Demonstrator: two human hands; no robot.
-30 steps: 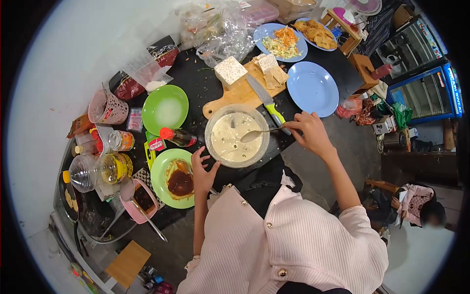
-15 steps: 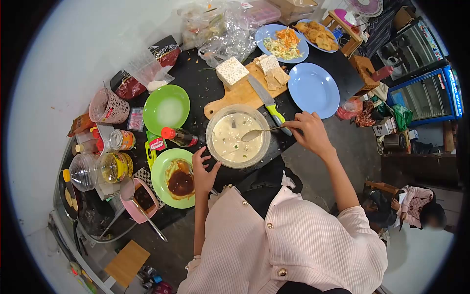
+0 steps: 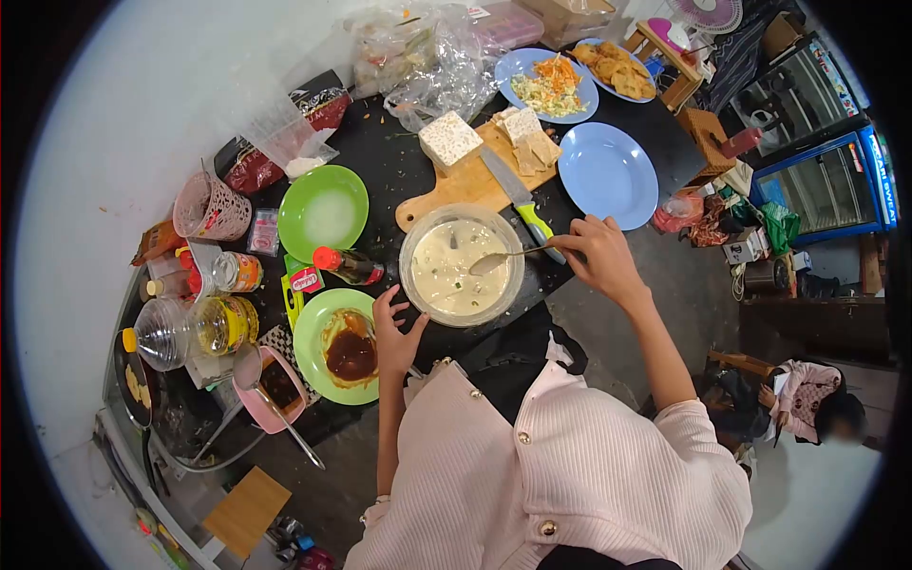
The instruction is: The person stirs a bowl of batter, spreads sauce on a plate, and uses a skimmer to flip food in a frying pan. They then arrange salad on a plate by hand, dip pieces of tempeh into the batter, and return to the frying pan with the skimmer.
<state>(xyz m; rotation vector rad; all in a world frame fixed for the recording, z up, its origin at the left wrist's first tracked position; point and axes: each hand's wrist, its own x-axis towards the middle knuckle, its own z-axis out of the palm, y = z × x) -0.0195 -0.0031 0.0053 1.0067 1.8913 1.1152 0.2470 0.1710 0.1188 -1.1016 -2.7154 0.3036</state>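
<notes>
My right hand (image 3: pixel 604 258) grips the handle of a metal spoon (image 3: pixel 488 264), whose tip dips into pale, creamy batter (image 3: pixel 454 285) with green bits. The batter fills a clear round tub (image 3: pixel 407 249). At the tub's lower left side, my left hand (image 3: pixel 396 332) rests with fingers spread against the wall. Just behind the tub lies a wooden cutting board (image 3: pixel 445 197) bearing a white speckled block like tempeh (image 3: pixel 450 141), thin slices of it (image 3: pixel 537 152) and a knife (image 3: pixel 511 180) with a green-yellow handle.
Right of the board is a blue plate (image 3: pixel 608 176); behind are plates of shredded vegetables (image 3: pixel 551 87) and fried pieces (image 3: pixel 616 68). To the left stand a green plate (image 3: pixel 325 211), a sauce-smeared plate (image 3: pixel 318 318), a red-capped bottle (image 3: pixel 350 265) and oil (image 3: pixel 226 324). Another person (image 3: pixel 807 399) sits at right.
The spoon's tip has shifted very slightly within the batter. Both hands stay in nearly the same places.
</notes>
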